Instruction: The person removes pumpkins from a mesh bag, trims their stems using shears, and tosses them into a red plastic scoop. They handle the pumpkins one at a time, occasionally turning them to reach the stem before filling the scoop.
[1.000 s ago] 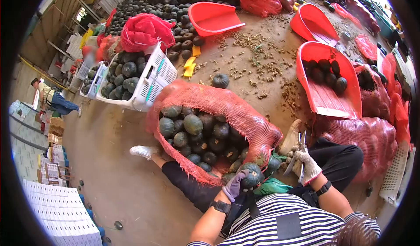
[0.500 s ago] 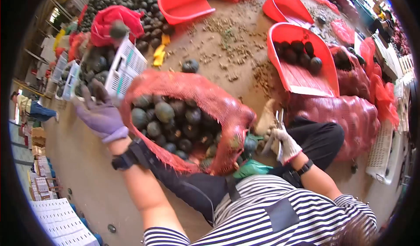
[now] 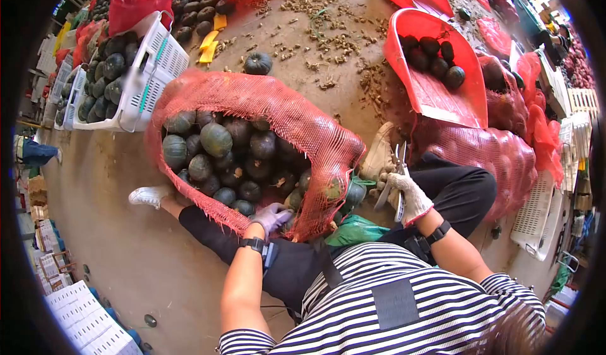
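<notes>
A red mesh bag (image 3: 252, 90) lies in front of me with its mouth open, full of dark green squashes (image 3: 216, 139). My left hand (image 3: 270, 219), in a pale purple glove, is at the bag's lower edge. Its fingers curl over a squash there, which they partly hide. My right hand (image 3: 407, 197), in a white knit glove, is closed around a pair of metal pruning shears (image 3: 400, 159), blades pointing away from me. Beside the right hand is a tan shoe (image 3: 378, 150). A green plastic bag (image 3: 356, 230) lies between the mesh bag and my lap.
White crates (image 3: 165, 64) with squashes stand at the left. A red scoop (image 3: 467, 96) holding several squashes rests at the right, near full mesh bags (image 3: 489, 159). A loose squash (image 3: 257, 63) and plant scraps lie on the floor beyond. White stacked boxes (image 3: 82, 317) are lower left.
My left hand has come from beside the crate, where a squash was in the air, down to the bag's lower edge. That squash is no longer in the air. My right hand keeps the shears.
</notes>
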Motion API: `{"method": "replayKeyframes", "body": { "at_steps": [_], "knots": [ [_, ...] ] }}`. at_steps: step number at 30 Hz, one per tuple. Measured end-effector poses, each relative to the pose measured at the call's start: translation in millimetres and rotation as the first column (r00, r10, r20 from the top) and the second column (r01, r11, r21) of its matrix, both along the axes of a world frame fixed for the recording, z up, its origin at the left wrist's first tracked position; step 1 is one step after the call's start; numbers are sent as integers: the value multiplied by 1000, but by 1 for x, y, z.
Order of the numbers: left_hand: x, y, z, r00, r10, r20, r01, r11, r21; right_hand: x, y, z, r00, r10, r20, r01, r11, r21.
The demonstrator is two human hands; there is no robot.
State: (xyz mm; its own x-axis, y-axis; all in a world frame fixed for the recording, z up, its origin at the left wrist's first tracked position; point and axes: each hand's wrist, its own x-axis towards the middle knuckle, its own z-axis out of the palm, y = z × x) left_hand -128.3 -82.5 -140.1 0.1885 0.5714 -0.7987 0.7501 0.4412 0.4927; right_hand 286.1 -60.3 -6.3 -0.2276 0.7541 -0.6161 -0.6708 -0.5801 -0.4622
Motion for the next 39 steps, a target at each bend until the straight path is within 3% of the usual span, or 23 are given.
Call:
{"method": "replayKeyframes", "body": {
  "at_steps": [2, 5, 9, 10, 11, 13, 14, 15, 16, 19, 20, 23, 25, 27, 28, 31, 32, 35, 36, 39],
  "knots": [
    [12, -11, 20, 999, 43, 17, -42, 997, -61, -8, 4, 4, 999, 28, 15, -28, 999, -24],
    [25, -2, 48, 969, -225, -100, 199, 956, -218, -14, 6, 9, 990, 131, 49, -129, 991, -42],
    [22, -12, 35, 985, -151, -89, 144, 987, -74, -13, 4, 13, 964, 202, 173, -207, 978, 10],
    [23, -20, 40, 982, -125, -143, 131, 991, 32, -11, 4, 8, 965, 189, 179, -201, 978, 48],
    [20, -34, 33, 987, -5, -162, 27, 991, 134, -9, 2, 4, 968, 173, 182, -190, 978, 81],
    [37, -42, 85, 905, 420, -66, -374, 861, 346, -7, 0, 8, 982, 137, 129, -150, 985, 89],
    [34, -51, 67, 771, 630, 92, -590, 652, 477, -8, -2, 15, 984, 103, 142, -114, 991, 74],
    [37, -51, 66, 578, 765, 283, -752, 365, 549, -10, -2, 23, 985, 75, 155, -86, 994, 65],
    [34, -56, 71, 559, 821, 118, -705, 396, 588, -12, 0, 27, 982, 89, 166, -103, 992, 77],
    [48, -75, 72, 742, 652, 157, -497, 376, 782, -19, 6, 41, 806, 324, 495, -422, 901, 96],
    [50, -78, 75, 788, 609, 85, -389, 387, 836, -24, -2, 39, 780, 300, 549, -421, 901, 106],
    [50, -75, 78, 922, 380, 74, -263, 473, 841, -19, -12, 19, 596, 293, 748, -630, 747, 210],
    [46, -69, 58, 950, 289, 116, -285, 658, 697, -19, -14, 14, 571, 298, 765, -626, 761, 171],
    [55, -66, 65, 937, 292, -190, -168, 857, 487, -19, -11, 14, 507, 315, 802, -623, 777, 89],
    [53, -61, 59, 913, 333, -234, -202, 869, 451, -18, -10, 10, 478, 277, 834, -615, 783, 93],
    [54, -50, 52, 901, 414, -128, -292, 798, 528, -14, -9, 14, 465, 335, 819, -598, 802, 12],
    [54, -44, 49, 911, 363, -196, -237, 850, 471, -14, -11, 13, 490, 324, 809, -593, 805, 36],
    [39, -40, 14, 889, 413, 196, -455, 845, 283, -11, -14, -2, 526, 306, 794, -588, 805, 79],
    [40, -41, 12, 889, 414, 194, -456, 831, 318, -11, -13, -5, 517, 311, 798, -592, 802, 72],
    [32, -49, 15, 700, 559, 445, -677, 718, 164, -8, -12, -5, 496, 321, 807, -597, 800, 49]
  ]
}}
